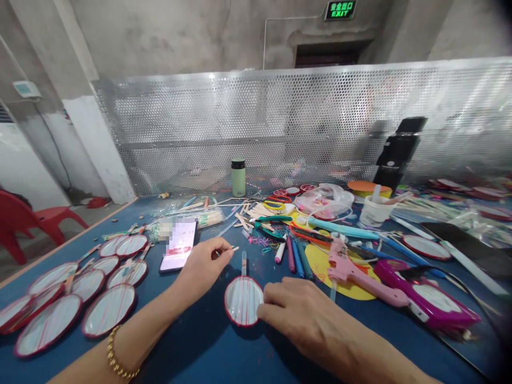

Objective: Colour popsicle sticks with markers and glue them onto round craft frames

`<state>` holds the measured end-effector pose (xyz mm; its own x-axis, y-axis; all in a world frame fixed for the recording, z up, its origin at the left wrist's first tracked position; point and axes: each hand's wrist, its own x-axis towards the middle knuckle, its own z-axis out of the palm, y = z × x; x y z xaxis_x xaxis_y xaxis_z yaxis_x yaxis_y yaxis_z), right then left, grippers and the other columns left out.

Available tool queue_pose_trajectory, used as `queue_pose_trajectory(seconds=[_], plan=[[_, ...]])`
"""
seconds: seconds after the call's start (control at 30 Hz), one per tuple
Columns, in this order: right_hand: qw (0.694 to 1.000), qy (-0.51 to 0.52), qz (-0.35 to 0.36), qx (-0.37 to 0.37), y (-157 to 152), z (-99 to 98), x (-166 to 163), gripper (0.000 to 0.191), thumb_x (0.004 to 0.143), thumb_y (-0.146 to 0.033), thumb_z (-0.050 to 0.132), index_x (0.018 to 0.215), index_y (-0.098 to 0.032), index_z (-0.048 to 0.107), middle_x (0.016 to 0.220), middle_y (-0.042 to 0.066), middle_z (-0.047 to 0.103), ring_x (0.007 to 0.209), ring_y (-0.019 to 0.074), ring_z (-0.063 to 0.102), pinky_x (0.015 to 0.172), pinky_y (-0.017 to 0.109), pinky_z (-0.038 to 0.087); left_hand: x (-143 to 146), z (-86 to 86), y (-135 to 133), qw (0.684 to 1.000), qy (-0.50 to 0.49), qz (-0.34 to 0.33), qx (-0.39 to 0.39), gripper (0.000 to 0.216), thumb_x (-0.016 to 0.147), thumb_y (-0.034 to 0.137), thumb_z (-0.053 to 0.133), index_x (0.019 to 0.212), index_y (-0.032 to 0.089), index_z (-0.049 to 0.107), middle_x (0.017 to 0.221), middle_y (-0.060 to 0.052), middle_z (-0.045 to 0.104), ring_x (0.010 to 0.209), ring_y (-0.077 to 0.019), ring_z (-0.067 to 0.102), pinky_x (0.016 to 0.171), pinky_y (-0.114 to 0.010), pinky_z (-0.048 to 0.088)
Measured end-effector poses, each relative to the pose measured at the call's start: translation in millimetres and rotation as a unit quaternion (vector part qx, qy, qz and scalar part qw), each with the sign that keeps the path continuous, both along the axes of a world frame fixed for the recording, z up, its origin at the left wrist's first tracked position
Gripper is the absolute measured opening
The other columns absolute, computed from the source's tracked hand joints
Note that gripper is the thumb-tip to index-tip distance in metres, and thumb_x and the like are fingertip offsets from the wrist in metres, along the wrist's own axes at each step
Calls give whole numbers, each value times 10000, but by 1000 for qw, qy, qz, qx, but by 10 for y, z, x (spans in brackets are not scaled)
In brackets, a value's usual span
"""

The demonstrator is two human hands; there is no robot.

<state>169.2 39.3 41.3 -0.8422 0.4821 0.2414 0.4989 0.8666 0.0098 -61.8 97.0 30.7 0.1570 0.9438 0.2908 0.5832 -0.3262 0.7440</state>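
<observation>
My left hand (210, 262), with a gold bead bracelet at its wrist, is closed in a pinch. A short pale stick (236, 248) pokes out from its fingertips. In front of me lies a small round hand mirror (244, 301) with a red rim and a narrow stick handle pointing away from me. My right hand (294, 312) has its thumb and forefinger closed on the mirror's right edge; the other fingers are curled. The pinching left hand is just left of the handle's far end, apart from it.
Several similar red-rimmed mirrors (110, 309) crowd the left side. Behind my left hand is a phone (178, 248). A pink glue gun (352, 272), markers (291, 256), a purple device (428, 293) and a white cup (376, 210) stand or lie right. A green bottle (238, 178) stands behind.
</observation>
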Motion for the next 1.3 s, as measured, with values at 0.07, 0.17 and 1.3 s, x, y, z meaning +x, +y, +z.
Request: queue_pose_trajectory(seconds=[0.07, 0.17, 1.3], plan=[[1000, 1, 4, -1, -32, 21, 8, 191, 916, -25, 541, 842, -200, 531, 859, -13, 584, 664, 142, 414, 582, 309, 205, 0, -16, 10, 1000, 10, -4, 8, 175, 852, 274, 536, 740, 179, 631, 600, 32, 573, 534, -124, 525, 539, -250, 392], [1000, 10, 7, -8, -46, 12, 35, 164, 924, -51, 557, 857, -199, 535, 868, -11, 587, 685, 144, 428, 591, 311, 208, 5, -23, 17, 1000, 7, -10, -8, 176, 854, 267, 530, 729, 176, 616, 580, 35, 556, 524, -124, 534, 529, -247, 392], [997, 15, -22, 69, 7, -126, 83, 210, 847, -25, 610, 888, -209, 515, 856, -6, 566, 685, 162, 440, 596, 320, 233, 121, -20, -19, 964, 249, 7, 97, 238, 963, 202, 469, 1014, 194, 702, 993, -76, 724, 938, -223, 674, 826, -334, 496]])
